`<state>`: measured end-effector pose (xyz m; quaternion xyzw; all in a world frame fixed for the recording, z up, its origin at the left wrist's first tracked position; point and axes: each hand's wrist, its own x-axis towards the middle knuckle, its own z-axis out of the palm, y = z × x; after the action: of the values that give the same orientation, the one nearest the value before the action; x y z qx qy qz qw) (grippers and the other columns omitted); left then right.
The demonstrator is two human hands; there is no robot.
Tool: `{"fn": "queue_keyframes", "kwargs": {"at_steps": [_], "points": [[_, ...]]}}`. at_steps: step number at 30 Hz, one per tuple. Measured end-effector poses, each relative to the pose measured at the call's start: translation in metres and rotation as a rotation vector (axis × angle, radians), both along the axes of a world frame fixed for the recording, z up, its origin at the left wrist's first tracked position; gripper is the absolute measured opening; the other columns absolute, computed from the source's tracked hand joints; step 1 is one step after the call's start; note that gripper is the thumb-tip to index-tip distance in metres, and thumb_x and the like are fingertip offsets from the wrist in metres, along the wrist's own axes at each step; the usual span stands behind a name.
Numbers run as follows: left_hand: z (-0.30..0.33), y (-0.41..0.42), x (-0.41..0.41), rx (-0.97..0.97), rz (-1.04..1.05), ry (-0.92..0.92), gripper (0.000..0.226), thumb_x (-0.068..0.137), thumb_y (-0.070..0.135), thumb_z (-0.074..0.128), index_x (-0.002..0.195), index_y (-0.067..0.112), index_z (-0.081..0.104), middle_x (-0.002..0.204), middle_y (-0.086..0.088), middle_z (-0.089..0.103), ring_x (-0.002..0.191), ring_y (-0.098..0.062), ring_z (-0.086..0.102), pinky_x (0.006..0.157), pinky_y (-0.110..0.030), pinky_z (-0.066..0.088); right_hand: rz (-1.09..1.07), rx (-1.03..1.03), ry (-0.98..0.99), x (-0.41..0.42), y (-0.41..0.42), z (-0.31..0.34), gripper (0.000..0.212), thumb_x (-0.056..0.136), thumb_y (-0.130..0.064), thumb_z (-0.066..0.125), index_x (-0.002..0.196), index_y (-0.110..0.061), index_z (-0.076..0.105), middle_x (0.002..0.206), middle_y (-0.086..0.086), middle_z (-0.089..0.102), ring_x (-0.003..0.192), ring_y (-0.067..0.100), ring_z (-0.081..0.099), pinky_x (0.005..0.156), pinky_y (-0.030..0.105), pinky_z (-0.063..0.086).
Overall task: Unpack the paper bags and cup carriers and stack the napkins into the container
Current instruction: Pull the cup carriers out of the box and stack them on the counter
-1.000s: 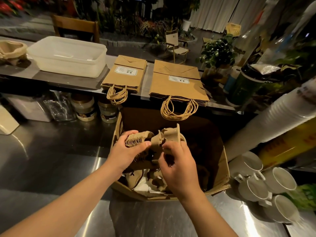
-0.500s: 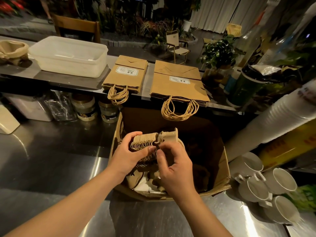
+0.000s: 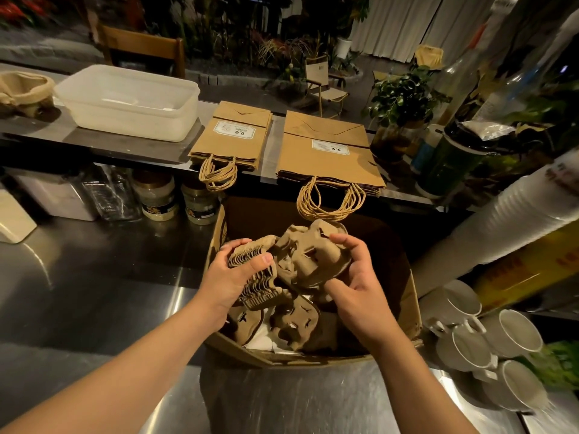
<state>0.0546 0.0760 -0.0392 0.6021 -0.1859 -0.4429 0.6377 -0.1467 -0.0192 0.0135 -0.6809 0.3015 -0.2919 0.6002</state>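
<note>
Steel counter (image 3: 94,292) held an open brown cardboard box (image 3: 413,311); above it, the left hand (image 3: 232,277) gripped a stack of brown pulp cup carriers (image 3: 257,277), while the right hand (image 3: 354,286) clasped one separated carrier (image 3: 310,261).

1. The place is a café or drinks counter, seen from the serving side.
2. A stainless steel worktop (image 3: 94,277) carries white mugs (image 3: 488,339) and a long sleeve of disposable cups (image 3: 501,220).
3. Flat takeaway paper bags (image 3: 329,151) lie on the raised ledge (image 3: 40,133).
4. Beyond stand potted plants (image 3: 404,98) and folding chairs (image 3: 326,86).
</note>
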Motion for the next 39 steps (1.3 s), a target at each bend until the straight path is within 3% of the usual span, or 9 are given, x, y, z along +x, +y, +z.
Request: {"fn": "queue_keyframes", "kwargs": {"at_steps": [5, 11, 17, 20, 23, 27, 32, 36, 39], "points": [[0.001, 0.0, 0.0, -0.002, -0.006, 0.017, 0.09, 0.042, 0.059, 0.087, 0.125, 0.036, 0.061, 0.117, -0.001, 0.074, 0.104, -0.02, 0.072, 0.076, -0.033, 0.056, -0.099, 0.168, -0.065, -0.006, -0.003, -0.004, 0.056, 0.093, 0.012, 0.058, 0.135, -0.026, 0.05, 0.124, 0.002, 0.07, 0.115, 0.02, 0.069, 0.093, 0.048, 0.059], [0.001, 0.001, 0.0, -0.015, -0.036, 0.012, 0.089, 0.044, 0.059, 0.086, 0.127, 0.037, 0.061, 0.12, 0.001, 0.072, 0.111, -0.02, 0.068, 0.082, -0.032, 0.054, -0.429, 0.221, -0.032, -0.012, -0.01, -0.012, 0.021, 0.103, -0.019, 0.055, 0.119, -0.028, 0.066, 0.102, -0.008, 0.076, 0.098, 0.01, 0.073, 0.074, 0.028, 0.058], [0.0, 0.004, -0.002, -0.049, -0.1, 0.007, 0.083, 0.049, 0.051, 0.089, 0.126, 0.037, 0.063, 0.12, -0.001, 0.073, 0.109, -0.02, 0.072, 0.088, -0.037, 0.058, -0.568, 0.248, 0.092, -0.011, -0.012, -0.024, 0.015, 0.103, -0.025, 0.057, 0.104, -0.03, 0.071, 0.094, -0.012, 0.075, 0.101, 0.015, 0.069, 0.088, 0.047, 0.059], [0.001, 0.006, -0.004, -0.054, -0.137, -0.023, 0.085, 0.048, 0.052, 0.089, 0.126, 0.036, 0.061, 0.118, 0.003, 0.073, 0.106, -0.014, 0.072, 0.083, -0.029, 0.056, -0.577, 0.251, 0.117, -0.01, -0.015, -0.021, 0.02, 0.105, -0.022, 0.054, 0.102, -0.029, 0.073, 0.09, -0.012, 0.074, 0.099, 0.015, 0.068, 0.082, 0.043, 0.06], [0.002, 0.007, -0.004, -0.055, -0.175, -0.068, 0.095, 0.04, 0.064, 0.094, 0.125, 0.039, 0.061, 0.114, 0.006, 0.074, 0.106, -0.012, 0.071, 0.085, -0.029, 0.056, -0.548, 0.27, 0.175, -0.009, -0.02, -0.02, 0.024, 0.106, -0.021, 0.051, 0.1, -0.028, 0.073, 0.102, -0.003, 0.072, 0.104, 0.02, 0.065, 0.091, 0.05, 0.057], [0.002, 0.009, -0.004, -0.067, -0.216, -0.086, 0.103, 0.037, 0.07, 0.095, 0.128, 0.035, 0.06, 0.113, 0.008, 0.073, 0.108, -0.012, 0.07, 0.082, -0.026, 0.058, -0.442, 0.392, 0.173, -0.008, -0.024, -0.016, 0.026, 0.107, -0.023, 0.049, 0.101, -0.025, 0.074, 0.102, 0.003, 0.076, 0.105, 0.028, 0.067, 0.088, 0.048, 0.056], [0.003, 0.01, -0.004, -0.055, -0.229, -0.096, 0.106, 0.037, 0.07, 0.094, 0.129, 0.032, 0.059, 0.111, 0.011, 0.073, 0.106, -0.009, 0.07, 0.081, -0.023, 0.058, -0.336, 0.529, 0.147, -0.008, -0.025, -0.02, 0.022, 0.106, -0.024, 0.053, 0.114, -0.025, 0.073, 0.108, 0.008, 0.077, 0.111, 0.033, 0.068, 0.101, 0.058, 0.052], [0.01, 0.007, -0.004, -0.003, -0.228, -0.065, 0.091, 0.042, 0.064, 0.088, 0.125, 0.037, 0.062, 0.113, 0.007, 0.073, 0.103, -0.008, 0.07, 0.079, -0.022, 0.053, -0.291, 0.509, 0.054, -0.004, -0.025, -0.017, 0.02, 0.104, -0.02, 0.055, 0.117, -0.02, 0.071, 0.108, 0.008, 0.077, 0.109, 0.031, 0.071, 0.099, 0.054, 0.054], [0.018, 0.004, -0.006, 0.066, -0.261, -0.024, 0.08, 0.046, 0.063, 0.079, 0.121, 0.038, 0.065, 0.116, 0.003, 0.073, 0.11, -0.017, 0.065, 0.082, -0.03, 0.048, -0.228, 0.389, -0.03, 0.001, -0.024, -0.012, 0.01, 0.098, -0.024, 0.063, 0.099, -0.02, 0.072, 0.106, 0.012, 0.076, 0.11, 0.038, 0.068, 0.098, 0.058, 0.053]]}}
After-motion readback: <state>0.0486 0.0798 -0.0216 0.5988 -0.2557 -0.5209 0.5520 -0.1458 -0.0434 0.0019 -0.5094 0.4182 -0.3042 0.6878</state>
